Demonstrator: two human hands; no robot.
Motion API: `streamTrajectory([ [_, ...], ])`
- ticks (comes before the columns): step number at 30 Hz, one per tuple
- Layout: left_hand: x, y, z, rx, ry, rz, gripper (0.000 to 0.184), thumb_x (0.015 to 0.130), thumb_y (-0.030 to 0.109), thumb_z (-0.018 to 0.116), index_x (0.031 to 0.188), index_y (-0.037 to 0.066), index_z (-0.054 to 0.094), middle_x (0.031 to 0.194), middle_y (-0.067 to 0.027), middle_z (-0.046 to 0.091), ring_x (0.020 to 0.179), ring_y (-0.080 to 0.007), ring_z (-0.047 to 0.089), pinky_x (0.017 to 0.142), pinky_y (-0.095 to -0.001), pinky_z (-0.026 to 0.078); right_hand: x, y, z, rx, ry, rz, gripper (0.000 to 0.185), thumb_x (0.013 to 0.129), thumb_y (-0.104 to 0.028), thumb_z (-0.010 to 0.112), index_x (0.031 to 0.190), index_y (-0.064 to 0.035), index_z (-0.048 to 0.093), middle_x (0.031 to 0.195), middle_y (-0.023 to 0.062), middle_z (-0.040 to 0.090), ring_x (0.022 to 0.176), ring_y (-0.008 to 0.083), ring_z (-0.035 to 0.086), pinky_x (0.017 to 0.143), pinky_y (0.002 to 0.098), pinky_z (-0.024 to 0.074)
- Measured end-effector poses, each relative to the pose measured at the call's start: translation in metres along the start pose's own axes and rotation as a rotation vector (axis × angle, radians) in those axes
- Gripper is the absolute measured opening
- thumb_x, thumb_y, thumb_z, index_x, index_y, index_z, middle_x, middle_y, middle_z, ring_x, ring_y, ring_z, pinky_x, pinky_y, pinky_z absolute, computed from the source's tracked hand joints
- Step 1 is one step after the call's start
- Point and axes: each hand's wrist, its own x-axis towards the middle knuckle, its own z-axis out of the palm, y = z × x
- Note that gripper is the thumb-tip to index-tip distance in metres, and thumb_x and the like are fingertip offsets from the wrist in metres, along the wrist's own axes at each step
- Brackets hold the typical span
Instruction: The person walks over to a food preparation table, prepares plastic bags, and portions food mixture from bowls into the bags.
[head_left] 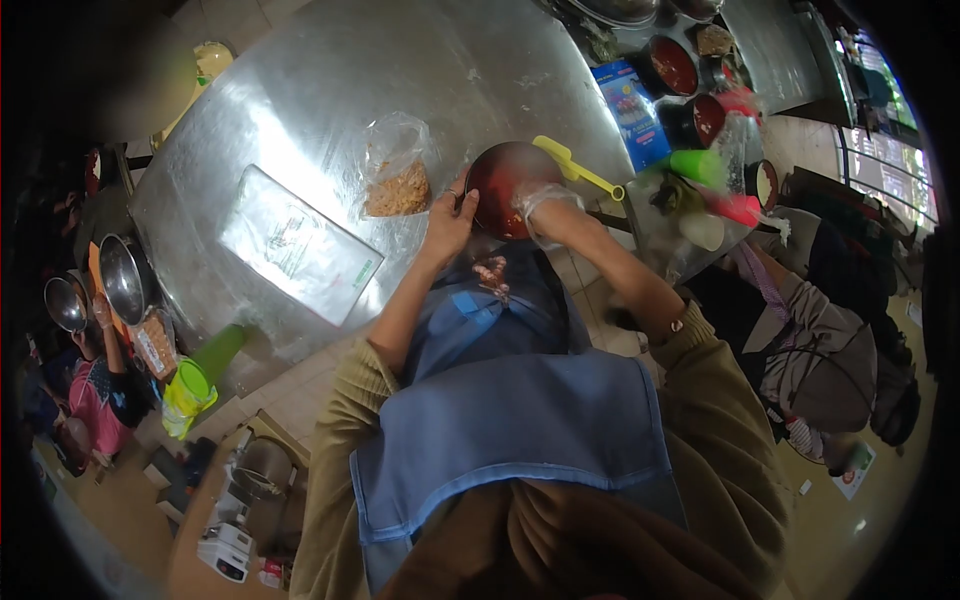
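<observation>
Near the table edge in front of me is a dark bowl (497, 178) with red paste or sauce smeared inside. My left hand (449, 222) grips its left side, thumb by the rim. My right hand (548, 213), in a clear plastic glove, reaches into the bowl from the right; its fingers are blurred and partly hidden. A yellow long-handled spatula or scoop (580, 168) lies just beyond the bowl on the right. To the left of the bowl sits a clear plastic bag (398, 185) with orange-brown crumbly food in it.
A flat plastic packet (300, 245) lies on the steel table (440, 70). Green cups (212, 358) and metal bowls (125, 275) are at the left edge. A blue box (632, 112) and bowls of red sauce (672, 66) stand at the right. People (815, 330) are on both sides.
</observation>
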Motion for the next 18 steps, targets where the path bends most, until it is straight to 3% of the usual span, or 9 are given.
streamTrajectory([
  [2, 0.001, -0.002, 0.001, -0.044, -0.001, 0.007, 0.045, 0.091, 0.016, 0.047, 0.132, 0.001, 0.035, 0.128, -0.0181, 0.045, 0.119, -0.0209, 0.041, 0.098, -0.029, 0.031, -0.006, 0.0, -0.004, -0.032, -0.036, -0.038, 0.03, 0.054, -0.006, 0.066, 0.083, -0.0019, 0.059, 0.079, 0.0177, 0.06, 0.082, 0.0299, 0.061, 0.068, 0.037, 0.0506],
  [5, 0.004, -0.008, 0.0, 0.094, 0.016, 0.04, 0.046, 0.091, 0.017, 0.047, 0.132, 0.001, 0.035, 0.127, -0.0207, 0.045, 0.119, -0.0239, 0.042, 0.098, -0.0298, 0.032, -0.009, 0.0, -0.036, -0.067, 0.132, -0.036, 0.023, 0.057, -0.006, 0.064, 0.079, -0.0023, 0.058, 0.078, 0.0169, 0.059, 0.079, 0.03, 0.06, 0.067, 0.037, 0.0498],
  [8, 0.003, -0.007, 0.003, -0.003, 0.008, -0.002, 0.044, 0.09, 0.015, 0.047, 0.13, 0.001, 0.037, 0.126, -0.0215, 0.046, 0.118, -0.0259, 0.044, 0.098, -0.0306, 0.033, 0.006, 0.001, -0.027, 0.06, 0.147, 0.121, 0.022, 0.057, -0.006, 0.064, 0.077, -0.0026, 0.057, 0.081, 0.0162, 0.06, 0.078, 0.0299, 0.06, 0.068, 0.0371, 0.0491],
  [11, 0.005, -0.01, 0.005, 0.099, 0.062, 0.067, 0.042, 0.089, 0.012, 0.047, 0.129, 0.001, 0.04, 0.123, -0.0214, 0.048, 0.117, -0.0262, 0.046, 0.097, -0.0306, 0.034, 0.0, -0.004, -0.018, 0.044, 0.185, 0.123, 0.024, 0.056, -0.008, 0.065, 0.078, -0.0025, 0.058, 0.085, 0.0163, 0.06, 0.081, 0.0303, 0.06, 0.07, 0.0377, 0.0492],
  [15, 0.004, -0.012, 0.01, 0.082, 0.115, 0.071, 0.04, 0.088, 0.009, 0.046, 0.127, 0.0, 0.041, 0.121, -0.0208, 0.051, 0.116, -0.0257, 0.046, 0.096, -0.0304, 0.034, -0.004, -0.001, 0.004, -0.073, -0.042, 0.032, 0.023, 0.06, -0.008, 0.064, 0.082, -0.0012, 0.061, 0.089, 0.0189, 0.06, 0.086, 0.0324, 0.059, 0.072, 0.0397, 0.0486],
  [18, 0.007, -0.022, 0.011, 0.026, 0.111, 0.106, 0.041, 0.088, 0.008, 0.045, 0.128, 0.001, 0.041, 0.121, -0.0202, 0.051, 0.116, -0.0258, 0.046, 0.097, -0.0301, 0.033, -0.01, -0.014, 0.002, 0.138, 0.0, 0.054, 0.02, 0.065, -0.007, 0.062, 0.083, 0.0008, 0.061, 0.089, 0.0203, 0.06, 0.087, 0.0333, 0.059, 0.073, 0.0403, 0.0479],
])
